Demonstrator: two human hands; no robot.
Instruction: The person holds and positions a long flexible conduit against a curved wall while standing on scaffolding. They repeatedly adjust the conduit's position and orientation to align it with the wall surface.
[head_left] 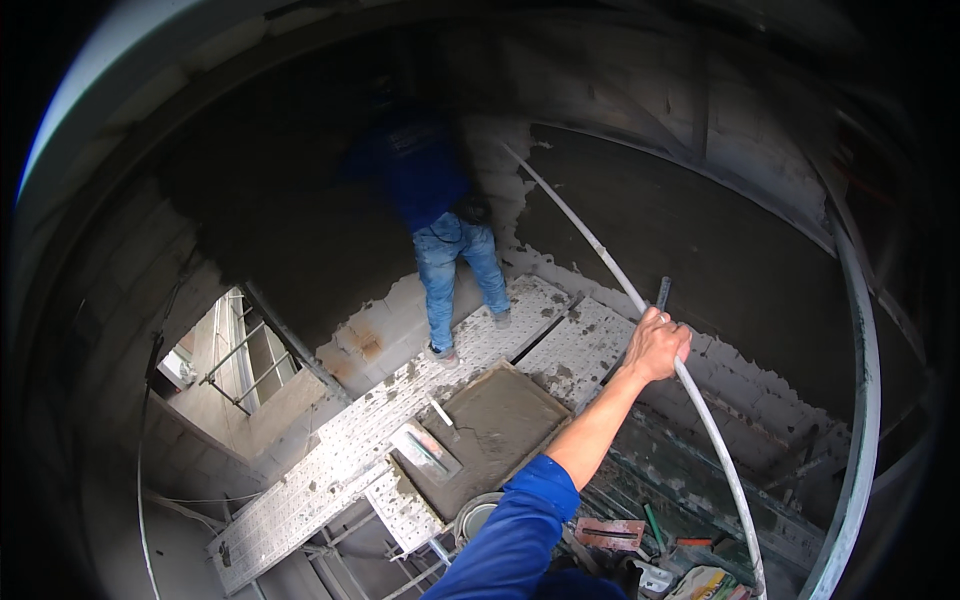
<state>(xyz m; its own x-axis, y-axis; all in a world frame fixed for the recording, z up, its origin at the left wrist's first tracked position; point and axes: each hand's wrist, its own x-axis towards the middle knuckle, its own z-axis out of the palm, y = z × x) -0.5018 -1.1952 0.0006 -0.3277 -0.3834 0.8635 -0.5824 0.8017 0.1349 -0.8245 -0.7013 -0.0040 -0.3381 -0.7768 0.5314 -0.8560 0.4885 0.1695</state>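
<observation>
My left hand [657, 345] reaches out in a blue sleeve and is closed round a long pale metal pole [712, 405]. The pole slants from the far wall down to the lower right. My right hand is out of view. Left of my forearm, a shallow tray [563, 400] holds wet grey mortar [500, 425]. A plastering trowel [425, 452] lies at its left side, near a small white strip [441, 411]. Beside my sleeve shows the rim of a bucket [478, 515].
A co-worker [445, 230] in blue stands on white perforated scaffold planks [300, 500], facing a darkly plastered wall [270, 210]. Tools, including a red float [610, 533], lie at the lower right. A thick metal tube [862, 390] rises at the right. A window opening [235, 365] is at the left.
</observation>
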